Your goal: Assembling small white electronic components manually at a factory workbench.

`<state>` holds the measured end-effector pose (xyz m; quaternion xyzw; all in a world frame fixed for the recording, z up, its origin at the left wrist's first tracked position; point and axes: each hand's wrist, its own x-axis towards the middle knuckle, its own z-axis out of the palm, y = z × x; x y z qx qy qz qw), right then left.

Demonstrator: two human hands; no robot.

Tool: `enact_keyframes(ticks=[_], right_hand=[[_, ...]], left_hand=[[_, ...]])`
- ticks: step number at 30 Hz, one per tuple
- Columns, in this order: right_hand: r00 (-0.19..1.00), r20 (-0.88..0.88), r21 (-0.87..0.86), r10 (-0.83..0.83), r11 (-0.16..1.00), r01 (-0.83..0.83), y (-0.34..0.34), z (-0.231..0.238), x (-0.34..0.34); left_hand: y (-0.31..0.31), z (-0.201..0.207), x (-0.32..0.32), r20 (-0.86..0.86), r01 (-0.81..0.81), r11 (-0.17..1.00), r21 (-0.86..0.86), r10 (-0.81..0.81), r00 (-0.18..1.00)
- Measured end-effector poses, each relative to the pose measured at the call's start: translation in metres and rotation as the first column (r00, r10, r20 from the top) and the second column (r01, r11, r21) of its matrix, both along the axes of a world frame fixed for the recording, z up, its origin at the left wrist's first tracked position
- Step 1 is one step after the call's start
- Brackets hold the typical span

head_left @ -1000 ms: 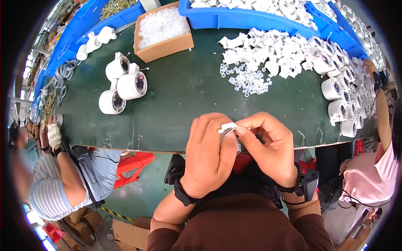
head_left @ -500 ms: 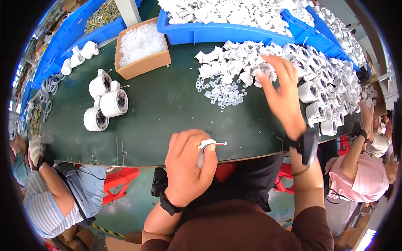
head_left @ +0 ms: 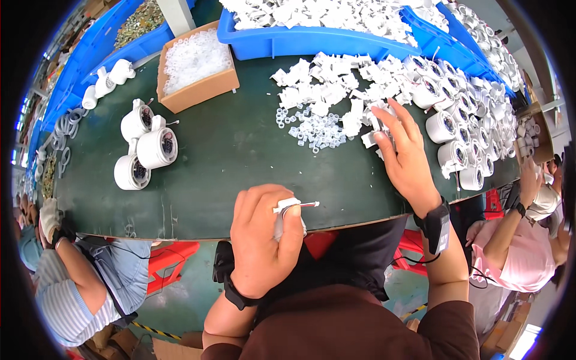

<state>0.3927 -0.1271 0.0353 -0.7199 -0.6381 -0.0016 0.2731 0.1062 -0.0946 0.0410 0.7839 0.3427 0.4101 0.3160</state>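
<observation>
Near the table's front edge, my left hand (head_left: 264,240) is closed around a white plastic housing (head_left: 288,207). Thin wires ending in a small connector (head_left: 315,204) stick out of it to the right. My fingers hide most of this part. Farther right, my right hand (head_left: 408,159) is at the near edge of a heap of small white plastic pieces (head_left: 324,81). Its thumb and fingers are spread, with loose white pieces (head_left: 371,139) at the fingertips. I see no firm grip on any of them. Beside the heap lies a small pile of clear plastic rings (head_left: 318,130).
A cardboard box (head_left: 201,91) of clear rings and a blue bin (head_left: 324,43) of white pieces stand at the back. Three white round housings (head_left: 157,148) sit at left; many more (head_left: 453,157) crowd the right. Co-workers sit on both sides, one in a pink shirt (head_left: 510,255).
My right hand has drawn back toward me, and some white pieces have shifted to the heap's near edge. My left hand still holds the housing. The whole view has shifted slightly.
</observation>
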Motion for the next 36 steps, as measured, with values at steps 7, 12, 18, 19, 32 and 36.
enact_keyframes(ticks=[7, 12, 18, 19, 32, 36], right_hand=[[0.957, 0.27, 0.173, -0.105, 0.983, 0.059, 0.003, 0.009, 0.014], [0.967, 0.113, 0.139, 0.228, 0.96, -0.242, 0.02, 0.024, -0.02], [0.987, -0.101, -0.007, 0.129, 0.991, -0.131, 0.036, 0.014, -0.023], [0.985, -0.128, -0.027, 0.114, 0.993, -0.118, 0.038, 0.016, -0.023], [0.896, -0.442, 0.013, 0.048, 0.999, -0.047, 0.041, 0.021, -0.013], [0.31, -0.937, 0.108, 0.163, 0.976, -0.187, 0.012, 0.051, -0.055]], left_hand=[[0.0, 0.002, 0.002, 0.002, 0.006, 1.0, 0.001, -0.006, 1.0], [-0.002, 0.001, 0.002, -0.02, -0.006, 1.0, 0.019, 0.006, 1.0], [0.0, 0.002, 0.002, -0.006, 0.001, 1.0, -0.001, -0.001, 1.0], [0.0, 0.002, 0.002, -0.002, 0.005, 1.0, -0.005, -0.005, 1.0], [0.001, 0.002, -0.003, 0.022, -0.012, 0.998, -0.055, 0.014, 1.0], [-0.005, 0.011, -0.01, 0.343, 0.264, 0.787, -0.557, -0.072, 0.937]])
